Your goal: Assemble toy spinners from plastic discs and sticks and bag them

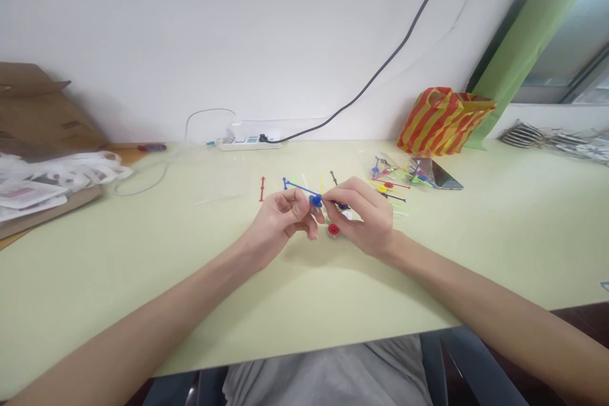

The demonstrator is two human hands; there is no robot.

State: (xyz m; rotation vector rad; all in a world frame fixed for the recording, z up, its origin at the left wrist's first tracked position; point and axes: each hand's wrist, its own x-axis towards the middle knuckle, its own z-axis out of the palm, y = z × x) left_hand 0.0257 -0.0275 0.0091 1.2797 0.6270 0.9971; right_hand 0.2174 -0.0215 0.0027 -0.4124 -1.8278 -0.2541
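Observation:
Over the middle of the table, both my hands hold a blue plastic spinner (316,201), a long thin arrow on a round base. My left hand (281,222) pinches the base from the left between thumb and fingers. At the spinner's right end, the thumb and fingertips of my right hand (361,216) are closed on it. Behind my hands lie a red arrow (262,189), a black arrow (333,177) and several other coloured arrows, partly hidden. A red round base (333,229) and a white one (347,216) lie by my right hand.
Several assembled spinners (389,185) and clear bags lie right of my hands, beside a phone (445,174). Behind them stands a striped bag (442,120). A power strip (250,143) with a black cable sits by the wall. Cardboard (42,108) and white packaging (57,171) are at left.

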